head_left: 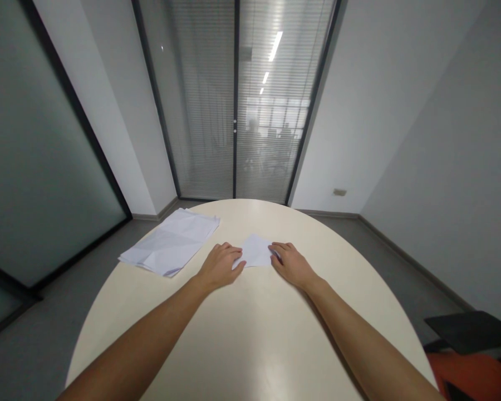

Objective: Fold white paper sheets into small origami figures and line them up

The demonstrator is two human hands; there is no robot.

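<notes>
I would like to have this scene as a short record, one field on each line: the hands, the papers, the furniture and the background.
Left hand: at the left side of the small paper
Right hand: at the right side of the same paper
Small paper: white, between the two hands, on the table
Paper stack: white, creased sheets, left of the left hand
Table: pale, curved edge
Chair: red and black, partly visible, lower right
Background: glass panels with blinds

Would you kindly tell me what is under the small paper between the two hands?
The small paper appears to rest on the table. The left hand and right hand partly cover the paper's sides, and anything beneath it is hidden.
</notes>
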